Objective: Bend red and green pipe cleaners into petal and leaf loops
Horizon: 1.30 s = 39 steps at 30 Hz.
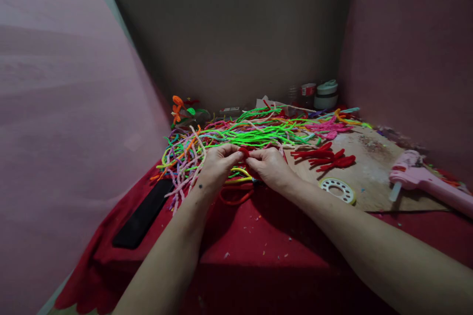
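Note:
Between my two hands is a red pipe cleaner (244, 152), bent into a small loop. My left hand (221, 160) pinches it from the left with thumb and forefinger. From the right, my right hand (269, 165) pinches the same red piece, its fingertips almost meeting the left ones. Just below the hands lie scissors (238, 198) with red and yellow handles, partly hidden by them. Behind the hands spreads a big heap of pipe cleaners (254, 133) in green, pink, orange and other colours. Bent red pipe cleaner pieces (327, 157) lie right of my right hand.
A pink glue gun (410, 172) rests at the right on a wooden board (373, 157). Near my right forearm is a tape roll (337, 191). A black phone (144, 214) lies at left on the red cloth (258, 241). Containers (325, 94) stand at the back wall.

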Each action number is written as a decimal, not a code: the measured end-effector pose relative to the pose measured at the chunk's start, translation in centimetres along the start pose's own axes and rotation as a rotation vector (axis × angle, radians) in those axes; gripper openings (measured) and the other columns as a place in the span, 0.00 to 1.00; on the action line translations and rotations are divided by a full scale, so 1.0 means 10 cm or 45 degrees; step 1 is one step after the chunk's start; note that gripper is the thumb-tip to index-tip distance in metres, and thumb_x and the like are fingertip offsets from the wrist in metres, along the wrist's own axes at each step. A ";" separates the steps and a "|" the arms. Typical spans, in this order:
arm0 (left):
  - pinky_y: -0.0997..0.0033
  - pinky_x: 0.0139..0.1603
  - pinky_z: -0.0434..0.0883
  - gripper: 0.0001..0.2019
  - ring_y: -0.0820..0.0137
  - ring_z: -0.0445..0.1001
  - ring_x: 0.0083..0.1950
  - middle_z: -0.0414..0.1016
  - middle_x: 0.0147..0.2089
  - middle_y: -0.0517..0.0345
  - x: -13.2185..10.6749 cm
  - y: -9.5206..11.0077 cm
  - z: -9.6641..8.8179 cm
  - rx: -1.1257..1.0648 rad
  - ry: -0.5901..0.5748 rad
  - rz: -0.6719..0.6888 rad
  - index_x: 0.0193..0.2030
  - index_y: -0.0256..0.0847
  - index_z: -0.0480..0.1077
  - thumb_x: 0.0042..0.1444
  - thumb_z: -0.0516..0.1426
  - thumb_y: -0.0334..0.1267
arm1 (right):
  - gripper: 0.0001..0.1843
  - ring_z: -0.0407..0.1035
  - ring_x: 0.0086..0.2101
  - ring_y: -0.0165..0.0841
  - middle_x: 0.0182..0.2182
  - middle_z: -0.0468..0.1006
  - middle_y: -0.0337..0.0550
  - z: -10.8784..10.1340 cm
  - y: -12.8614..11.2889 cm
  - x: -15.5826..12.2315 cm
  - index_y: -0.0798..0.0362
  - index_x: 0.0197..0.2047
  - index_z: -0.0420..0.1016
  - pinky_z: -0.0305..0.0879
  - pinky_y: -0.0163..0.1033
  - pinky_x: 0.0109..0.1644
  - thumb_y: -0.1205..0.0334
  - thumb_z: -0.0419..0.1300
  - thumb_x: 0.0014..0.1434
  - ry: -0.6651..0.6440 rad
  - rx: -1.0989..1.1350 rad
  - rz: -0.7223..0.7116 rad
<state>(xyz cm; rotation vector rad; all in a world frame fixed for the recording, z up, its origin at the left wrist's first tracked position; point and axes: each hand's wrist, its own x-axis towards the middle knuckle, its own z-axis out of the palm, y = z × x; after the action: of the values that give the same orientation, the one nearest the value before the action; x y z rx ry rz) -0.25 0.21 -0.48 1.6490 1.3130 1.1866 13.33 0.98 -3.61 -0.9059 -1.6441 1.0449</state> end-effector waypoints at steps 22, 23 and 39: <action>0.78 0.35 0.64 0.10 0.75 0.67 0.32 0.71 0.29 0.61 0.03 0.01 -0.05 0.179 -0.209 0.207 0.31 0.36 0.72 0.40 0.53 0.28 | 0.08 0.58 0.15 0.25 0.14 0.68 0.36 -0.01 0.03 0.02 0.56 0.20 0.67 0.54 0.31 0.21 0.70 0.49 0.45 -0.197 0.255 0.238; 0.77 0.36 0.65 0.09 0.75 0.68 0.32 0.71 0.29 0.61 0.03 0.01 -0.05 0.203 -0.210 0.236 0.30 0.36 0.72 0.40 0.54 0.28 | 0.07 0.58 0.15 0.25 0.15 0.68 0.36 -0.01 0.03 0.02 0.55 0.20 0.67 0.55 0.31 0.20 0.70 0.50 0.44 -0.194 0.304 0.270; 0.80 0.25 0.61 0.09 0.78 0.62 0.23 0.68 0.23 0.62 -0.02 0.06 -0.09 0.277 -0.217 0.176 0.31 0.37 0.72 0.48 0.56 0.41 | 0.08 0.61 0.16 0.24 0.16 0.69 0.37 0.00 -0.05 0.00 0.56 0.21 0.66 0.59 0.30 0.22 0.70 0.49 0.47 -0.240 0.423 0.294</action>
<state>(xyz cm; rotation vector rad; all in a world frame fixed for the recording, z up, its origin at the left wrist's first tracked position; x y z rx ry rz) -0.93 -0.18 0.30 1.9786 1.2723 0.9825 13.25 0.78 -3.13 -0.8048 -1.4775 1.5509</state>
